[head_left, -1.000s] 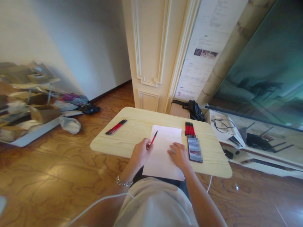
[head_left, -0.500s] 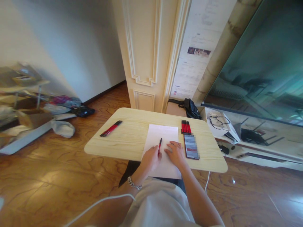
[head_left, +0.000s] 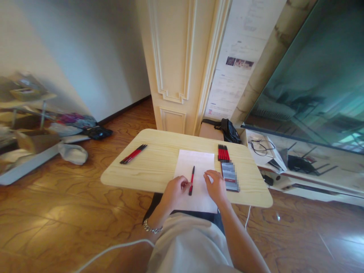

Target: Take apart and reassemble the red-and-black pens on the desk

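Note:
A red and black pen (head_left: 192, 181) lies lengthwise on a white sheet of paper (head_left: 196, 161). My left hand (head_left: 178, 187) is just left of it, fingers loosely curled and a gap showing between thumb and forefinger. The fingertips come close to the pen's side; whether they touch it I cannot tell. Over the right edge of the sheet is my right hand (head_left: 216, 186), its fingers bent and apart, holding nothing visible. Right beside that hand lies a phone (head_left: 230, 176) with its screen lit and blurred.
Several red and black pens (head_left: 224, 152) stand in a neat row behind the phone. Another bunch of pens (head_left: 133, 154) lies at the left of the pale wooden table (head_left: 162, 146). Behind the table are a black bag (head_left: 229, 131) and a white cabinet (head_left: 313, 189).
My left hand has let go of the pen and drawn slightly left, leaving the pen on the paper. My right hand has lifted its spread fingers off the sheet and shifted right.

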